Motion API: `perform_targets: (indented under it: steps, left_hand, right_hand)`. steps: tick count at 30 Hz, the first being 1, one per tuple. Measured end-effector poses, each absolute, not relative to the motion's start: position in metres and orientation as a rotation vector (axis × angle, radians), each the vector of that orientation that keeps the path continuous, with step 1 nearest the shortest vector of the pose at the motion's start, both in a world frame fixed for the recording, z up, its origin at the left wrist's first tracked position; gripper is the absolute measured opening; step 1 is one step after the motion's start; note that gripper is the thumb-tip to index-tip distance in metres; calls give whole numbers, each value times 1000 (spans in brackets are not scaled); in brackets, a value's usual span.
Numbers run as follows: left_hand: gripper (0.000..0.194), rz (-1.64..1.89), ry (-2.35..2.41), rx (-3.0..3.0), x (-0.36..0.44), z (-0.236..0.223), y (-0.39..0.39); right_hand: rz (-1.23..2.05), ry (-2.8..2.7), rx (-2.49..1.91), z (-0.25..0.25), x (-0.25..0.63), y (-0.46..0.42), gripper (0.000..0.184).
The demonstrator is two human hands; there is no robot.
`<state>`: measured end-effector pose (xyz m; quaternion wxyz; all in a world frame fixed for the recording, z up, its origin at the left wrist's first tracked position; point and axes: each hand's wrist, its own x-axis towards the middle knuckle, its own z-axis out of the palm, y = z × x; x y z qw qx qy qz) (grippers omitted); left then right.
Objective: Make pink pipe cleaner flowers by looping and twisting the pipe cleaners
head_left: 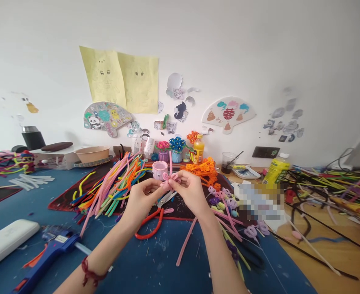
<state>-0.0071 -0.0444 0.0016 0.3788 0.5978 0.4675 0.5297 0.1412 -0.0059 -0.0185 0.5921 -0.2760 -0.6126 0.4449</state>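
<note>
A small pink pipe-cleaner flower (170,178) with several loops is pinched between my two hands in the middle of the view. My left hand (142,197) grips its left side with thumb and fingertips. From the right, my right hand (190,188) closes thumb and fingers on the other loops. One straight pink end sticks up above the loops. Just behind stands a small pink cup (159,168). Below the hands lie scissors with red-orange handles (151,228), their blades partly hidden. A loose pink pipe cleaner (186,243) rests by my right forearm.
Bundled coloured pipe cleaners (106,190) lie left, finished purple flowers (224,198) right. A blue glue gun (50,255) and a white case (8,241) occupy the front left. Behind are an orange pipe-cleaner pile (206,169), a drink bottle (198,149) and potted flowers (177,149).
</note>
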Motion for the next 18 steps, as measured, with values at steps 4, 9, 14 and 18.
perform_targets:
  steps: [4, 9, 14, 18]
  left_hand:
    - [39, 1339, 1147, 1377, -10, 1, -39]
    - [34, 1157, 1035, 1277, -16, 2, -35]
    - [32, 1206, 1041, 1280, -17, 0, -37]
    - [31, 1312, 1086, 1274, -12, -2, -38]
  right_hand:
    - [1000, -1483, -673, -21, 141, -5, 23]
    - [989, -1522, -679, -20, 143, -6, 23]
    - [1069, -1487, -712, -19, 143, -6, 28]
    - [1125, -1452, -756, -20, 144, -7, 31]
